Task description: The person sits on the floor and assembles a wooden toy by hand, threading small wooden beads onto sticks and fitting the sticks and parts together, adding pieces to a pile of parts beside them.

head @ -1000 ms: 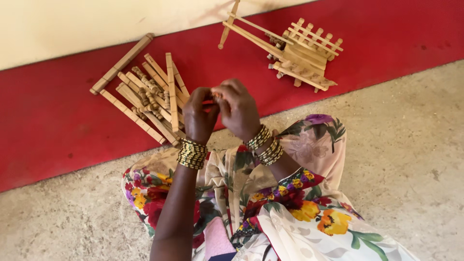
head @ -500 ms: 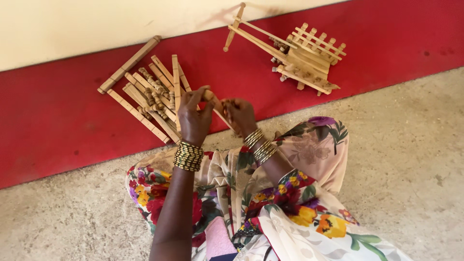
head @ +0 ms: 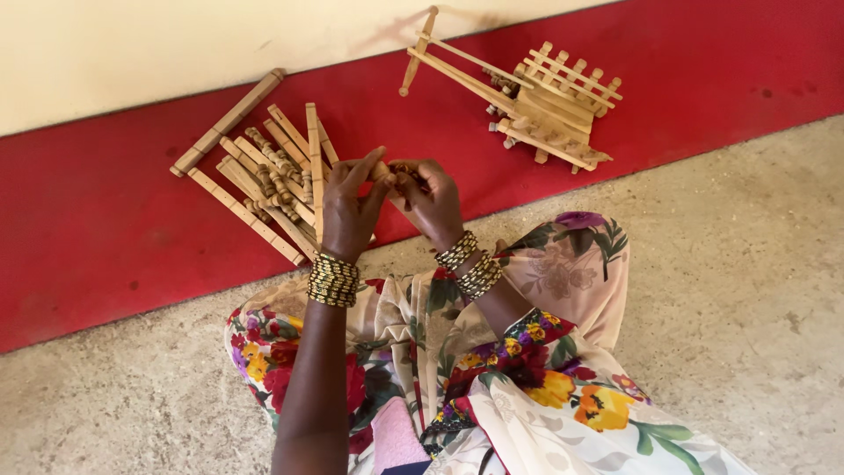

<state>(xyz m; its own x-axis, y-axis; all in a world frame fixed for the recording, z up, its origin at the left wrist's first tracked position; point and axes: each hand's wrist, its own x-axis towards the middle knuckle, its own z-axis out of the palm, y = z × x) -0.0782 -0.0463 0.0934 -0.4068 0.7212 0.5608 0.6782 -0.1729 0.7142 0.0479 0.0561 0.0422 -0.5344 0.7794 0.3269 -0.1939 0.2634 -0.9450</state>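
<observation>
Hands raised, left hand (head: 350, 207), right hand (head: 429, 202) pinching wooden piece (head: 383, 171)

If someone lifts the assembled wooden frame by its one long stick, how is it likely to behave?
The assembled wooden frame looks light, being thin slats. It would probably tip, since most slats sit at the end away from the long stick. Its joints may be fragile or loose; small pegs seem to hold them.

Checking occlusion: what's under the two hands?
Under the left hand and right hand: the wooden stick pile's edge and red floor strip. The small piece gripped between them is mostly covered.
</observation>
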